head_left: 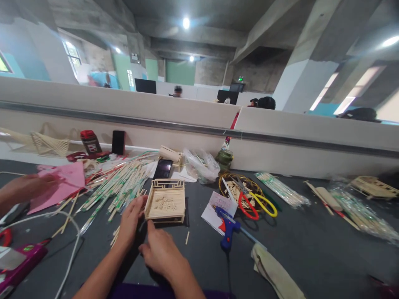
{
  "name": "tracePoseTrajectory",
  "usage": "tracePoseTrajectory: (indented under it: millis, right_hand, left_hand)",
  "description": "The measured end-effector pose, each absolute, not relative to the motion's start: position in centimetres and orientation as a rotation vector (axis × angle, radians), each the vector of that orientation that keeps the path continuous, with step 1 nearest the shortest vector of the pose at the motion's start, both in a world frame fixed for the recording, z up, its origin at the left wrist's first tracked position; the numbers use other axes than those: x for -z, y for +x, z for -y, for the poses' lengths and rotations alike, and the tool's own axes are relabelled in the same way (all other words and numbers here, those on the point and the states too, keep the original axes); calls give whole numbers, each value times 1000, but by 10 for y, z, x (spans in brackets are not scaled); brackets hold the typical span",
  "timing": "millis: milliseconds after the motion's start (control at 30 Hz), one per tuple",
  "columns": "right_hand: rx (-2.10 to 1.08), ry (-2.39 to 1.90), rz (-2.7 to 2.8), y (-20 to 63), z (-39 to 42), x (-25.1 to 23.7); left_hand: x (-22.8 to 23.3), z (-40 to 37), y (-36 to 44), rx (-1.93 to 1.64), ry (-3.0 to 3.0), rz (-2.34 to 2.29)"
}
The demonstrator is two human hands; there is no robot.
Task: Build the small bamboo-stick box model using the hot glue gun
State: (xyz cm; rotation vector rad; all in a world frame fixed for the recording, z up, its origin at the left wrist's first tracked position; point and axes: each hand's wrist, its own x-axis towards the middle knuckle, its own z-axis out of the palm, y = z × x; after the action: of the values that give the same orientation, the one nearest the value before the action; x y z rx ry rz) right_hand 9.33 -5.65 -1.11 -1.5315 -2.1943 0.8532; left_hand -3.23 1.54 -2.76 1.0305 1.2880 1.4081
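A small bed-like model [165, 203] built of pale wooden sticks rests on the dark table, with a railed back and a raised left side. Short stick pieces lie on its slatted top. My left hand [132, 218] grips the model's left side, its fingertips partly hidden behind the edge. At the front left corner, the index finger of my right hand [162, 251] touches the model. That hand's thumb is apart from the index finger, and the other fingers curl underneath. A loose stick piece [187, 238] lies right of the model.
A blue glue gun [228, 228] lies on paper [213, 224]. Scissors with red and yellow handles [254, 203] rest on a basket [222, 187]. Wrapped chopsticks [124, 180] are piled left. Another person's hand [37, 185] is over pink paper [73, 176]. A white cable [76, 232] curves nearby.
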Motion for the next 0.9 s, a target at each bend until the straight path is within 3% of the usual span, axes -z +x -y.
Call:
tracePoseTrajectory:
  millis: [900]
  right_hand:
    - [-605,-1576,2325,87,53,-3]
  left_hand:
    - [30,-6,-37,-1325,1769,-1651]
